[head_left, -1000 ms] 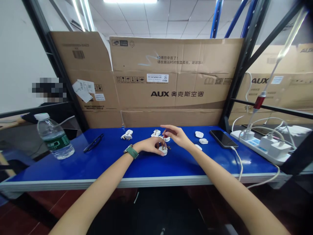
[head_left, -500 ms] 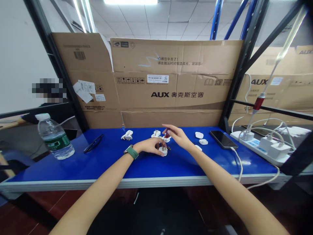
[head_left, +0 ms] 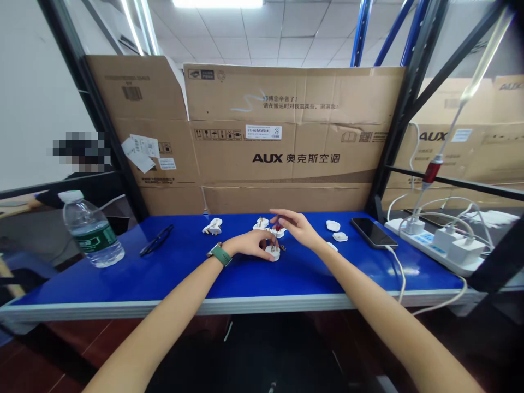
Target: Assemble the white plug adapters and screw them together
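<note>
My left hand, with a green-banded watch on the wrist, pinches a white plug part against the blue tabletop. Above it, my right hand has its fingers curled round the red handle of a small screwdriver, whose thin shaft points down at the plug part. Just behind the hands are more white plug parts, partly hidden by my fingers. Small brass-coloured pieces lie to the right of the held part.
White plugs lie left of my hands, white covers to the right. A black phone on a cable and a loaded power strip occupy the right end. Glasses and a water bottle stand left. Cardboard walls the back.
The red screwdriver handle looks slightly turned between my right fingers. Otherwise both hands and the plug part stay in nearly the same place.
</note>
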The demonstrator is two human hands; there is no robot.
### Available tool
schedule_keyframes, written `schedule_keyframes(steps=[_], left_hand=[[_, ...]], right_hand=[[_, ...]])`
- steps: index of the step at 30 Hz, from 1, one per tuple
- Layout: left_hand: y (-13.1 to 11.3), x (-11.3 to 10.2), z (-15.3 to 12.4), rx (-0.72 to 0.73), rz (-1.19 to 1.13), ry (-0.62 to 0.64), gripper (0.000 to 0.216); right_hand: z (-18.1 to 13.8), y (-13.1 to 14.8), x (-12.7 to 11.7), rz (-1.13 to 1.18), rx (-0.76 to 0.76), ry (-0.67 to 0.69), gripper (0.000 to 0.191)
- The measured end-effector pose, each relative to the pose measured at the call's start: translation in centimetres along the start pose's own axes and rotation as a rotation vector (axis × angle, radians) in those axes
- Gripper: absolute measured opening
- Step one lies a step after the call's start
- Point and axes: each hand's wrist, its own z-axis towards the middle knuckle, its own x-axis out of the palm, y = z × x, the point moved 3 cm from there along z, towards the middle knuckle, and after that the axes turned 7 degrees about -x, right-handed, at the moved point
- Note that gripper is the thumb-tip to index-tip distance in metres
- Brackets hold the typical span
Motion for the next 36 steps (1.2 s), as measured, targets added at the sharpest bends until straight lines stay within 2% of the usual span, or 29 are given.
schedule_keyframes(steps=[6,14,21,26,30,33,36], left_hand=[[-0.3,-0.1,-0.1,-0.001,-0.016,-0.002,0.049],[0.1,0.0,0.0,0.001,-0.021,-0.001,0.050],[0.2,-0.1,0.1,0.022,0.019,-0.020,0.051],[0.3,-0.2,0.1,0.026,0.042,-0.026,0.052],[0.3,-0.2,0.2,0.018,0.038,-0.020,0.052],[0.4,-0.1,0.2,0.015,0.030,-0.024,0.051],[0.4,-0.1,0.2,0.030,0.033,-0.031,0.051]], right_hand=[[0.1,0.1,0.0,-0.073,0.034,-0.071,0.028],[0.0,0.0,-0.1,-0.138,0.025,-0.080,0.034],[0.0,0.4,0.1,0.004,0.005,-0.006,0.037],[0.1,-0.1,0.0,-0.058,0.058,-0.109,0.029],[0.1,-0.7,-0.2,-0.074,0.085,-0.159,0.032],[0.0,-0.8,-0.2,-0.067,0.065,-0.162,0.038],[0.0,-0.3,-0.1,-0.128,0.022,-0.112,0.032]])
